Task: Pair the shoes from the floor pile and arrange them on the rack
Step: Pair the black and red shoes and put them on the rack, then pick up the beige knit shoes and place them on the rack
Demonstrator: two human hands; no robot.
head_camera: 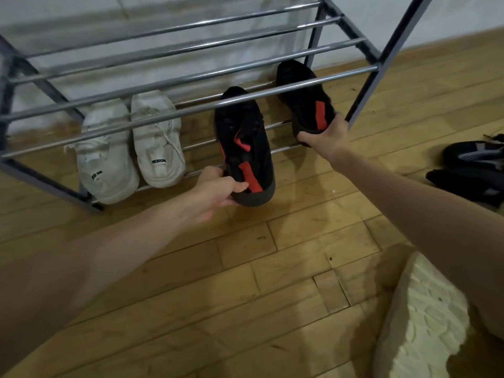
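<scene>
On the rack (pixel 191 77), both hands' grips hold black shoes (pixel 245 143), toes pointing wallward.

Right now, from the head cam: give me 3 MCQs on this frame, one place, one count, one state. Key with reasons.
1. Where does the white pair sit?
A. bottom tier, left of the black-and-red shoes
B. top tier
C. on the floor by the dark shoes

2. How many shoes are on or going onto the rack?
A. two
B. four
C. six

3. What are the hands doing?
A. both free
B. only the left grips
C. each grips one black-and-red shoe at the heel

Key: 
1 A, the white pair lies on the low bars of the rack. 
2 B, two white, two black-and-red. 
3 C, left hand holds the nearer shoe, right hand the farther shoe.
</scene>
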